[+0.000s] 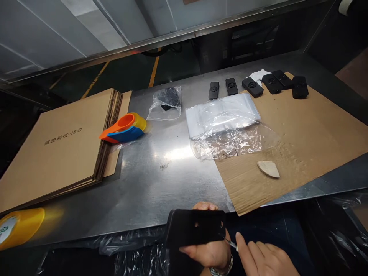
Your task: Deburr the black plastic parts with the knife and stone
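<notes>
At the near edge of the metal desk (143, 191), the left hand (212, 253) pinches a flat black plate (184, 227) with two holes; the right hand (264, 257) pinches a thin pale tool (232, 244), tip at its corner. Open surface lies between a brown cardboard stack (63, 149) and brown cardboard sheet (319, 126).

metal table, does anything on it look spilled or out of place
Yes, slightly. A patch of dark specks marks the bare metal table left of the cardboard sheet; it could be dirt or scratches, I can't tell which. The sheet also lies askew, one corner reaching the table's front edge.
</notes>
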Demonstrator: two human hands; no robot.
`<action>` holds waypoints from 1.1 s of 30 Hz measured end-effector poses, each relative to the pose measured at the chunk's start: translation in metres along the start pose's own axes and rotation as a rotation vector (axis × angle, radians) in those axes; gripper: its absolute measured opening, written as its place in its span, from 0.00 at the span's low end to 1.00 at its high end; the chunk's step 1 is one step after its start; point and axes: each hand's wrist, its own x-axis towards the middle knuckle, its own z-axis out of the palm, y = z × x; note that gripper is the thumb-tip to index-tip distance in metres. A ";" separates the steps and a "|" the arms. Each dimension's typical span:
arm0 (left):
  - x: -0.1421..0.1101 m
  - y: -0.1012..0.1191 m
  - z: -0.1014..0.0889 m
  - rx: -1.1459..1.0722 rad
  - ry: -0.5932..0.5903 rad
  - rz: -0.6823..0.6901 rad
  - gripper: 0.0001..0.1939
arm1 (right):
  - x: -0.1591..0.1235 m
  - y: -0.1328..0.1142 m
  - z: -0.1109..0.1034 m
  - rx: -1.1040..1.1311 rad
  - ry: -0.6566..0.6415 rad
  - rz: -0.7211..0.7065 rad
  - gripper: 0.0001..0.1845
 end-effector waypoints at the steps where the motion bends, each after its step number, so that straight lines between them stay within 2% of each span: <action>1: 0.000 0.000 0.000 0.001 0.003 0.002 0.32 | 0.000 0.000 0.001 -0.006 -0.001 0.005 0.24; 9: 0.001 -0.002 -0.002 0.036 0.020 -0.008 0.34 | -0.005 -0.002 0.004 -0.062 0.018 0.017 0.21; 18: -0.006 -0.001 0.000 0.012 -0.012 -0.044 0.30 | -0.015 -0.004 0.009 -0.061 -0.038 0.037 0.19; 27: -0.006 0.000 0.000 0.015 0.006 -0.063 0.31 | -0.018 -0.002 0.009 -0.058 -0.058 0.036 0.19; 30: -0.007 -0.001 0.000 0.057 0.062 -0.106 0.31 | -0.010 0.003 0.002 -0.083 -0.054 0.040 0.18; 33: -0.004 0.000 0.000 0.080 0.188 -0.244 0.29 | -0.004 0.011 -0.002 -0.116 -0.047 0.047 0.19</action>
